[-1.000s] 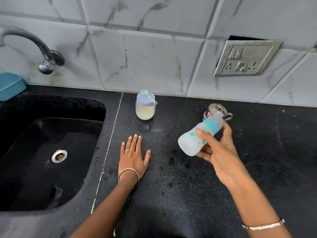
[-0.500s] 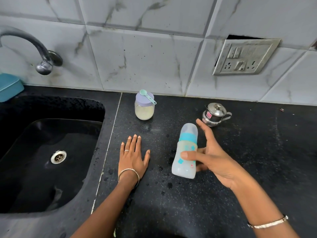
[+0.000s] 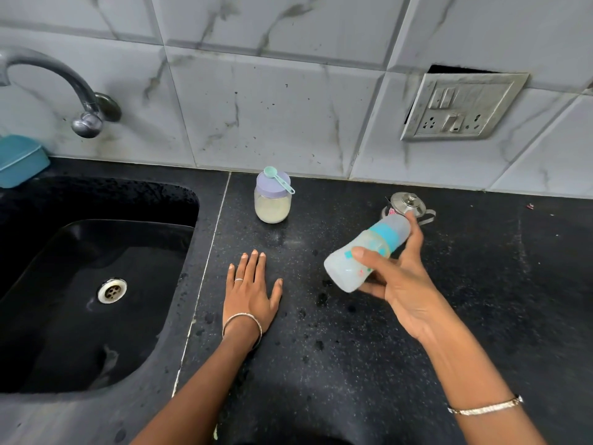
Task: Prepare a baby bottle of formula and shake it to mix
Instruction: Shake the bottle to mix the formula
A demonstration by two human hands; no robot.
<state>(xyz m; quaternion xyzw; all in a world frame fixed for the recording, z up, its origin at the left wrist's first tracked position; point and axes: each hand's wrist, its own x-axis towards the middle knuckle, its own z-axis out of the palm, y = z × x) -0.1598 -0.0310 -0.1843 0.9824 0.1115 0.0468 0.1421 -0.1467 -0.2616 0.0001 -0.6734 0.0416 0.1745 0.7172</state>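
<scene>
A capped baby bottle [image 3: 348, 268] with a teal collar and milky liquid inside is held above the black counter, tilted with its cap pointing up and to the right. My right hand [image 3: 401, 284] grips it, thumb across the front and forefinger on the cap. My left hand [image 3: 250, 290] lies flat on the counter, palm down, fingers apart, holding nothing. At the back stands a formula jar [image 3: 272, 208] with a lilac lid, and a mint scoop [image 3: 278, 178] rests on that lid.
A small steel pot with a lid [image 3: 409, 203] stands just behind the bottle. A black sink [image 3: 96, 284] with a metal tap [image 3: 80, 101] fills the left side. A teal box [image 3: 19, 159] sits at the sink's far corner. A switch plate [image 3: 459, 107] hangs on the tiled wall.
The bottle was tilted, then swung nearly upright and lower half a second ago, and is now tilted up and right again. My left hand has stayed flat on the counter.
</scene>
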